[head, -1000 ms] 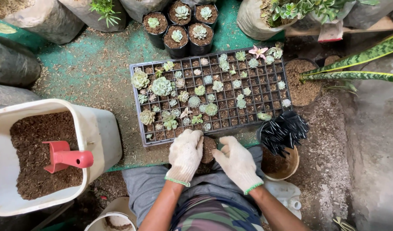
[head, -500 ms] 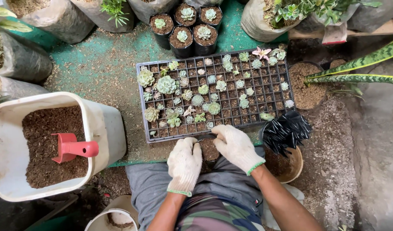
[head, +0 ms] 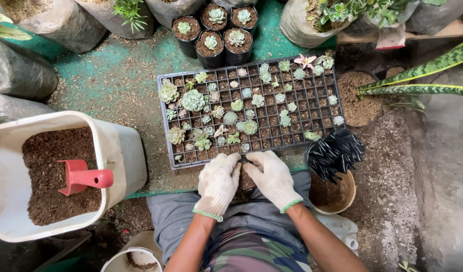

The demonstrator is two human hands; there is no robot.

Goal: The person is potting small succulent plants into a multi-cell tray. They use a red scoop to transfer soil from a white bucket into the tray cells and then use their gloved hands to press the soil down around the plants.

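Both hands wear white knit gloves with green cuffs. My left hand (head: 219, 182) and my right hand (head: 271, 177) are cupped side by side around something small and dark with soil (head: 247, 180) between them, mostly hidden. They sit just below the near edge of a black seedling tray (head: 169, 157) holding several small succulents (head: 193, 99). My knees in grey trousers are under the hands.
A white tub of brown soil (head: 118, 151) with a red scoop (head: 85, 177) stands at the left. A stack of black pots (head: 336, 152) rests on a brown bowl (head: 348, 194) at the right. Potted succulents (head: 211, 43), grow bags and a striped leaf (head: 418, 89) ring the tray.
Both hands stay together by the tray's near edge, with fingers closing in slightly. The view has shifted a little to the left, so the tub now sits farther right in the picture.
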